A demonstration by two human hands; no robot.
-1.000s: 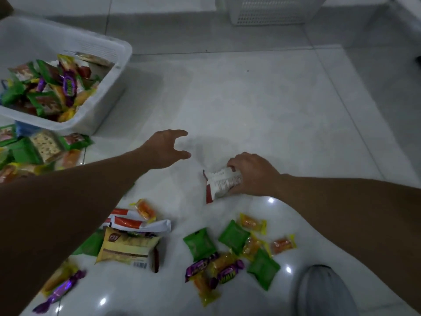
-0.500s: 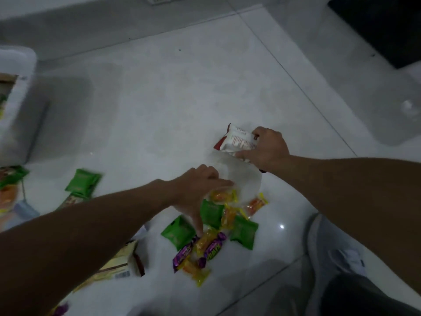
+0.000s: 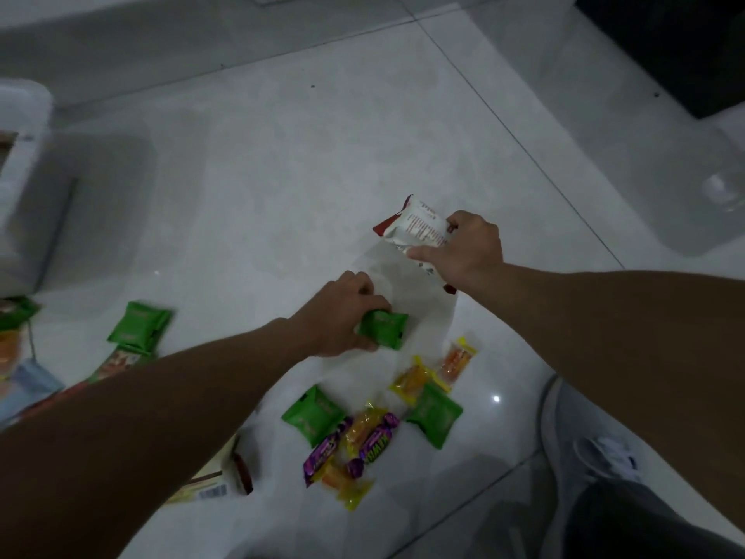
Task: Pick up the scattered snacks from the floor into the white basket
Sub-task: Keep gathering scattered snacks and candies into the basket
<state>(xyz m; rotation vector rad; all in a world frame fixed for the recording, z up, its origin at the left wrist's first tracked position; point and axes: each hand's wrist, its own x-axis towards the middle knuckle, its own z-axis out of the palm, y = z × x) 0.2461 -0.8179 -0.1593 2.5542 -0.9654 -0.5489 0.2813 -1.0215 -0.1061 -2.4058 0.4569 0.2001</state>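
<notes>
- left hand (image 3: 334,316): grip curled round a green pack (image 3: 383,329), fingers over the top and thumb beneath. i cannot tell whether the pack is clear of the floor (image 3: 282,175).
- right hand (image 3: 467,252): grip pinches a white packet (image 3: 415,227) with a red edge, thumb laid across its printed face. it is held off the floor.
- basket (image 3: 20,203): white, at the left border, and only one corner shows.
- both hands are well right of the basket, the right hand farther from it than the left.
- loose pack (image 3: 139,326): green, on the floor near the basket, lying partly over another wrapper.
- pile (image 3: 375,445): on the floor, farther from the basket than the left hand and nearer the person. it has two green packs, two purple candies and several yellow and orange ones, most of them touching or overlapping.
- beige pack (image 3: 201,490): between the basket and the pile, mostly hidden under the left forearm.
- shoe (image 3: 584,449): grey-white, farther from the basket than the pile.
</notes>
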